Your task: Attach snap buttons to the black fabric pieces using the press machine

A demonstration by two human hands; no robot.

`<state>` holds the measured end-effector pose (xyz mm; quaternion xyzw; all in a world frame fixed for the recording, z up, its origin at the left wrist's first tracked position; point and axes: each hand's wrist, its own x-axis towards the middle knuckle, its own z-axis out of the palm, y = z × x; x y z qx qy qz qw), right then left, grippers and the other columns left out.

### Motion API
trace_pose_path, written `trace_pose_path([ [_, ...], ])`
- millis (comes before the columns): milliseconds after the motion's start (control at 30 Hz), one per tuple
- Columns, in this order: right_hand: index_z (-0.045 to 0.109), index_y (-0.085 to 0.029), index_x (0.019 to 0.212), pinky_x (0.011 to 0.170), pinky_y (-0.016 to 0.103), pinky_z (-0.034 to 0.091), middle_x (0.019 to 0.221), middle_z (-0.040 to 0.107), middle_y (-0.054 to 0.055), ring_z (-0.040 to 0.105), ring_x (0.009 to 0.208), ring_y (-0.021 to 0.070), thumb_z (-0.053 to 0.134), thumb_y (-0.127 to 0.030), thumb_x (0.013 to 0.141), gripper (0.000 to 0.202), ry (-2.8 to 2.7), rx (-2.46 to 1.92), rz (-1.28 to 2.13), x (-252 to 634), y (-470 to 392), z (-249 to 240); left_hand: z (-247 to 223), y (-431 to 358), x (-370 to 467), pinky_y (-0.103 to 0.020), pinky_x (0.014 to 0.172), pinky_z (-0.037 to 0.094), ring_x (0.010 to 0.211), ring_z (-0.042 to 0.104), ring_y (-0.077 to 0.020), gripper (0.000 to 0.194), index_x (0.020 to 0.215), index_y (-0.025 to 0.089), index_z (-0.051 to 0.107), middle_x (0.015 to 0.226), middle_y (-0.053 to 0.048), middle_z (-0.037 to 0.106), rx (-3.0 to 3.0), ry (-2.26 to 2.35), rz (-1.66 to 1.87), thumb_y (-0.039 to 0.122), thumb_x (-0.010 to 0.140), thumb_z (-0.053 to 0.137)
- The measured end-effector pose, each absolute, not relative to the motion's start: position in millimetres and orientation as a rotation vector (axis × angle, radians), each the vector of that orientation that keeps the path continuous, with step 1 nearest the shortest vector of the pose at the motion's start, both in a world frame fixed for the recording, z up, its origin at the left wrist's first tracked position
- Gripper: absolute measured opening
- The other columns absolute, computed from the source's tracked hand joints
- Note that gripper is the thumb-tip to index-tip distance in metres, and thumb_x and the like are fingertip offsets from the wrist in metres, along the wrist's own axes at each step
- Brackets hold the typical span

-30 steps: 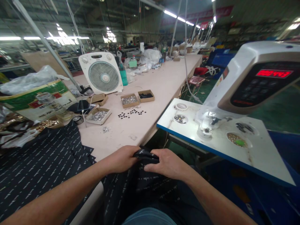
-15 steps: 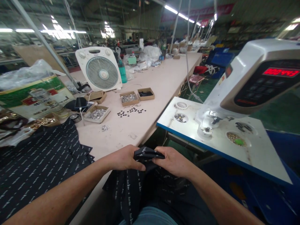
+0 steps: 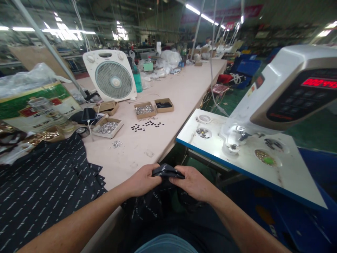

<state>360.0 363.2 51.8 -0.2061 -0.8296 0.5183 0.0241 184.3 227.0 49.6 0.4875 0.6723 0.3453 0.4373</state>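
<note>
At near left, a patterned black fabric (image 3: 39, 189) lies on the table (image 3: 122, 161), with an open box (image 3: 117, 129) of metal bits (image 3: 107, 127) beyond it. My left grip (image 3: 143, 180) is closed on one end of a dark cloth (image 3: 167, 171). That piece sits at near centre, its folded top running left to right, the long way, with the rest hanging down toward me. My right grip (image 3: 196, 183) pinches the other end. At right, a white machine (image 3: 279, 75) stands over a white board (image 3: 297, 175).
</note>
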Motion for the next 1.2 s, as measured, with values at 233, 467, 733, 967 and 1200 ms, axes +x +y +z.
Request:
trace_pose_path([
  [233,0.060,-0.018,0.073,0.058,0.022,0.035,0.069,0.058,-0.004,0.053,0.066,0.0117,0.062,-0.026,0.089,0.018,-2.560,-0.657,1.621,363.0,355.5,60.3,47.6,222.2,180.4,-0.026,0.083,0.046,0.080,0.062,-0.0152,0.027,0.093,0.014,0.074,0.089,-0.001,0.074,0.830,1.267,0.900,0.018,0.067,0.076],
  [467,0.065,-0.017,0.074,0.058,0.022,0.037,0.069,0.061,-0.003,0.055,0.067,0.0126,0.066,-0.026,0.085,0.015,-2.529,-0.743,1.677,361.1,352.4,67.1,49.0,217.7,178.7,-0.023,0.084,0.049,0.081,0.066,-0.0144,0.035,0.094,0.014,0.077,0.087,-0.002,0.076,0.635,1.145,0.928,0.015,0.059,0.081],
  [733,0.070,-0.014,0.085,0.061,0.023,0.039,0.073,0.061,-0.001,0.053,0.068,0.0131,0.070,-0.044,0.083,0.030,-2.288,-0.782,2.113,358.9,363.9,57.9,29.1,216.4,179.2,-0.025,0.075,0.056,0.074,0.071,-0.0163,0.039,0.099,0.010,0.075,0.089,-0.010,0.077,0.361,0.991,0.986,0.014,0.061,0.083],
  [967,0.067,-0.015,0.079,0.059,0.023,0.038,0.067,0.059,-0.002,0.050,0.062,0.0119,0.075,-0.042,0.077,0.029,-1.945,-0.981,2.316,344.9,367.7,35.9,19.2,223.1,179.1,-0.025,0.076,0.057,0.074,0.071,-0.0166,0.047,0.107,0.009,0.074,0.088,-0.012,0.077,0.255,0.845,1.061,0.015,0.062,0.086],
  [1200,0.069,-0.015,0.089,0.067,0.026,0.044,0.077,0.067,0.001,0.060,0.073,0.0171,0.076,-0.047,0.078,0.034,-2.118,-0.898,2.348,338.0,390.3,36.0,-2.6,228.3,181.8,-0.026,0.076,0.055,0.074,0.070,-0.0166,0.045,0.106,0.008,0.075,0.088,-0.013,0.076,0.222,0.841,1.177,0.020,0.064,0.085],
])
